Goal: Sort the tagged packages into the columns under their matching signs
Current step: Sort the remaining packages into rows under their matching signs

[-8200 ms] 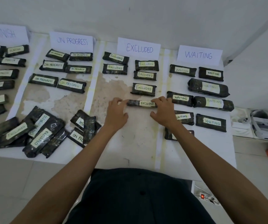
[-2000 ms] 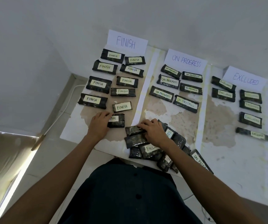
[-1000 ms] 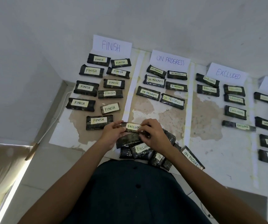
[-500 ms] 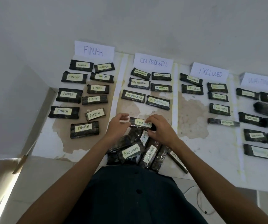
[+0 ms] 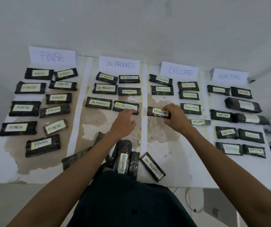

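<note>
Right hand [image 5: 175, 119] pinching EXCLUDED package [image 5: 159, 112] mid-frame under EXCLUDED sign [image 5: 179, 71], left hand [image 5: 123, 122] empty, loosely spread; next: set down, fetch from pile [image 5: 128, 159].

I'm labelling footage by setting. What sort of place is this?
Probably a makeshift sorting table indoors, set against a plain wall: handwritten signs such as EXCLUDED, taped columns, and dark tagged packages laid in rows.

Four signs [image 5: 179, 70] behind package columns [image 5: 105, 88] on table [image 5: 177, 161], unsorted pile [image 5: 128, 159] at front edge
</note>
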A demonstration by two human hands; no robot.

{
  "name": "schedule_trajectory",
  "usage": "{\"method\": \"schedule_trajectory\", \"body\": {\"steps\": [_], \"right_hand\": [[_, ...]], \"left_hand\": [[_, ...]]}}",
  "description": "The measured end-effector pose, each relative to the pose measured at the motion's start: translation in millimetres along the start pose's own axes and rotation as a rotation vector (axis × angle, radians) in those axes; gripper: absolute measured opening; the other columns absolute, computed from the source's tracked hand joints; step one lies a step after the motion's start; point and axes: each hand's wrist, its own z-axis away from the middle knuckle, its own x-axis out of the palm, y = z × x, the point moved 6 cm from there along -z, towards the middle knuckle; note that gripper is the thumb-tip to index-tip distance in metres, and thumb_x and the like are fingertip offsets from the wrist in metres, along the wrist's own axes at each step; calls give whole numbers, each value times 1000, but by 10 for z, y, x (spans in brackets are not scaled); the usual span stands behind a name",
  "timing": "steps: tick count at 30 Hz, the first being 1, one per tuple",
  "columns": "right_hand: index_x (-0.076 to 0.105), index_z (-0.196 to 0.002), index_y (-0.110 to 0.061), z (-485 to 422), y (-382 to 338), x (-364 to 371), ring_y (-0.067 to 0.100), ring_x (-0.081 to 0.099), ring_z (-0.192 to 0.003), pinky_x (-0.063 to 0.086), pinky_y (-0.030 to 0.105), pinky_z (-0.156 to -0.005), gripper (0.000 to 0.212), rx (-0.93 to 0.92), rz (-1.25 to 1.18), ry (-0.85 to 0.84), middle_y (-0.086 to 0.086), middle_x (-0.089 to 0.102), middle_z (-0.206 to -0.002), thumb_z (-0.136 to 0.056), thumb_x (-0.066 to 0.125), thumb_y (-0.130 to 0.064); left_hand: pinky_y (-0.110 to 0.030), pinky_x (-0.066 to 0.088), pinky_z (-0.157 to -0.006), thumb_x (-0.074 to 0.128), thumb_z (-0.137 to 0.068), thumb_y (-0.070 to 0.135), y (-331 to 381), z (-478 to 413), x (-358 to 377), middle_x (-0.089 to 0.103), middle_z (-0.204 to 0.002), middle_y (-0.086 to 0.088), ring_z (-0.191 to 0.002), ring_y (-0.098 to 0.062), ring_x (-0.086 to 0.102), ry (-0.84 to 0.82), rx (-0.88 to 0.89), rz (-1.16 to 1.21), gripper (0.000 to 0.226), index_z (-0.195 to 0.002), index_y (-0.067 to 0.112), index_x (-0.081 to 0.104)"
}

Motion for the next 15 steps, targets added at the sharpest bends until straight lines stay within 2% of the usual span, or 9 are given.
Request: {"method": "schedule_trajectory", "body": {"steps": [3, 8, 15], "right_hand": [[60, -110, -6, -188, 253, 19, 31, 51, -101, 42, 37, -86, 36, 25, 2, -41, 13, 58, -110, -75, 66, -3], [60, -112, -7, -429, 554, 153, 31, 52, -103, 43, 39, -90, 38, 39, -23, -91, 13, 57, -111, -75, 66, -3], [66, -104, -7, -509, 692, 333, 31, 56, -100, 46, 38, -86, 34, 16, -88, -41, 12, 60, -111, -72, 65, 3]], "left_hand": [[-39, 39, -104, 48, -89, 8, 133, -237, 201, 41, -139, -5, -130, -24, 35, -21, 9, -57, 47, -135, 15, 43], [-39, 32, -108, 50, -89, 10, 256, -512, 529, 31, -149, -8, -137, -27, 26, -84, 31, -182, 54, -141, 14, 36], [-42, 35, -107, 53, -87, 11, 234, -656, 731, 35, -146, -12, -134, -30, 33, -70, 50, -261, 56, -140, 12, 37]]}}
